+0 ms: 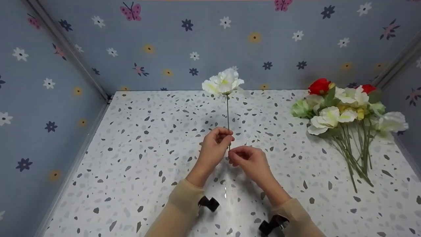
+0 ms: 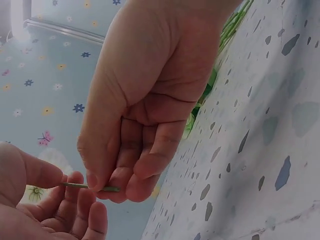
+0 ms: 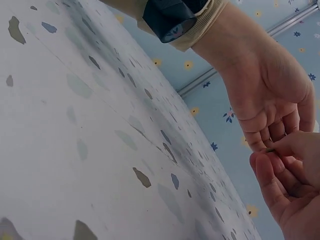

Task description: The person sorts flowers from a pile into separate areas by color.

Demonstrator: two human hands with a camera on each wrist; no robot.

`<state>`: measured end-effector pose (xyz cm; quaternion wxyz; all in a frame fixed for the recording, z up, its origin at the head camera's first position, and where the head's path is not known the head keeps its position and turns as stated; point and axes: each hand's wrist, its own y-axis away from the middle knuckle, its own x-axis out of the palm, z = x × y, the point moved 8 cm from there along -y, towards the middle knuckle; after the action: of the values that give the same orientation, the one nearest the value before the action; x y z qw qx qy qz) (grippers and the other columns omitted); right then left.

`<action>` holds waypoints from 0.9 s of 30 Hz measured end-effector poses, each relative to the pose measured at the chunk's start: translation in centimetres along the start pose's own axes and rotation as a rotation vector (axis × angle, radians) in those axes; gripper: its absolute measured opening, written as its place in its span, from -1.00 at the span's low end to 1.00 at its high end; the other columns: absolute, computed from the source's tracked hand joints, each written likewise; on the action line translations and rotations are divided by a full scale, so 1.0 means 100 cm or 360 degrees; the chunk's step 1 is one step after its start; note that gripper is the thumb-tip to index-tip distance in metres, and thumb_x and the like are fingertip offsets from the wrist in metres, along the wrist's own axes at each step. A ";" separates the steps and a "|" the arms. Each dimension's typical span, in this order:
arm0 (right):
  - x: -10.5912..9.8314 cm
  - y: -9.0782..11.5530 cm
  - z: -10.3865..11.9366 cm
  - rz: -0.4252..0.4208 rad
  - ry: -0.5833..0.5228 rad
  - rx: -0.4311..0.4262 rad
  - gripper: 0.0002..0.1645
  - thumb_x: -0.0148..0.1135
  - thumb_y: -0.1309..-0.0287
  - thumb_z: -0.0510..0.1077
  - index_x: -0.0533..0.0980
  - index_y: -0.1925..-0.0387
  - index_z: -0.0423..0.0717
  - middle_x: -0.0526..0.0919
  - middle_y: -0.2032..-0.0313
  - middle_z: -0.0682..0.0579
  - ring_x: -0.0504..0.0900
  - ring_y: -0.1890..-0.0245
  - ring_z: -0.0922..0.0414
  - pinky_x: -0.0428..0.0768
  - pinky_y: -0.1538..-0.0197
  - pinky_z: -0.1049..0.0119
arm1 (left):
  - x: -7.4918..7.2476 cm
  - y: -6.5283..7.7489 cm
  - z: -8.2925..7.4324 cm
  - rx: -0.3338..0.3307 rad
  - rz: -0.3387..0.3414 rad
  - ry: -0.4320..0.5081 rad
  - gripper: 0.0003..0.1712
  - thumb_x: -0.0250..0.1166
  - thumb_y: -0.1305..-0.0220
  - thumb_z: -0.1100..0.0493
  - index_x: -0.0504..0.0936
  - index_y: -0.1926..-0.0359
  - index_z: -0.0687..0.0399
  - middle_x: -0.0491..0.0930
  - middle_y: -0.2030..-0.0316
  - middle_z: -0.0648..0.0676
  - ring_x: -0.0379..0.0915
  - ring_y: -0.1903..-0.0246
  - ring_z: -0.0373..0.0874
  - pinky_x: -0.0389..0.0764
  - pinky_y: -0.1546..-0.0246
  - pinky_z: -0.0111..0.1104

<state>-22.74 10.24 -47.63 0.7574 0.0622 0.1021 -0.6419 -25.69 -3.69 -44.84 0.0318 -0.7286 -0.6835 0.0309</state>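
Observation:
A single white artificial flower with a yellow-green centre stands upright on a thin green stem. My left hand pinches that stem between thumb and fingers, partway down. Just below and to the right, my right hand pinches the stem near its lower end. The left wrist view shows the stem's cut end poking out past the right hand's thumb and fingertips. From the right wrist view, only a tiny bit of stem shows between the hands; the blossom is out of sight there.
At the right of the table lies a bunch of artificial flowers, white, red, yellow and pale green, their stems pointing toward me. The speckled white table is bordered by blue patterned panels at the back and sides.

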 end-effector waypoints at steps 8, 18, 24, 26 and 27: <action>-0.056 -0.002 -0.012 -0.0065 0.0372 0.0191 -0.72 0.43 -0.21 -0.08 0.69 0.09 -0.12 0.77 0.28 -0.02 0.74 0.32 0.06 0.71 0.25 0.29 | -0.051 -0.009 -0.013 0.0041 -0.0191 -0.0148 -0.86 0.28 -0.36 0.37 0.69 0.11 0.25 0.69 0.32 0.16 0.60 0.37 -0.05 0.68 0.31 -0.30; -0.213 0.015 -0.037 -0.0394 0.0917 0.0308 -0.51 0.24 -0.36 0.11 0.58 -0.16 -0.09 0.70 0.02 -0.10 0.65 0.04 -0.05 0.61 0.17 0.34 | -0.209 -0.003 -0.001 -0.0332 -0.0424 -0.0811 -0.77 0.26 -0.39 0.29 0.72 -0.02 0.10 0.69 0.18 0.13 0.63 0.23 -0.01 0.65 0.33 -0.37; -0.284 0.041 -0.051 -0.0591 0.1120 0.0415 -0.48 0.23 -0.36 0.11 0.56 -0.16 -0.15 0.68 0.03 -0.14 0.59 0.04 -0.06 0.51 0.16 0.26 | -0.297 0.021 0.015 -0.0520 -0.0642 -0.1105 -0.69 0.13 -0.49 0.23 0.69 -0.12 0.09 0.69 0.11 0.13 0.61 0.19 -0.05 0.57 0.44 -0.42; -0.299 0.047 -0.056 -0.0608 0.1182 0.0448 -0.45 0.23 -0.35 0.12 0.55 -0.17 -0.17 0.67 0.03 -0.17 0.59 0.05 -0.08 0.49 0.15 0.18 | -0.318 0.028 0.020 -0.0562 -0.0703 -0.1163 -0.68 0.10 -0.50 0.22 0.68 -0.13 0.11 0.69 0.10 0.15 0.61 0.19 -0.04 0.55 0.45 -0.42; -0.306 0.050 -0.059 -0.0604 0.1202 0.0468 -0.42 0.23 -0.34 0.14 0.54 -0.18 -0.19 0.66 0.01 -0.19 0.58 0.04 -0.11 0.48 0.14 0.12 | -0.326 0.031 0.022 -0.0575 -0.0723 -0.1191 -0.67 0.09 -0.50 0.20 0.68 -0.13 0.12 0.70 0.09 0.17 0.60 0.18 -0.04 0.55 0.43 -0.41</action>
<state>-22.95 41.79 -46.37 0.5191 0.3794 0.2889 -0.7094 -24.87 -36.45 -47.24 -0.3379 -0.4933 -0.7845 0.1643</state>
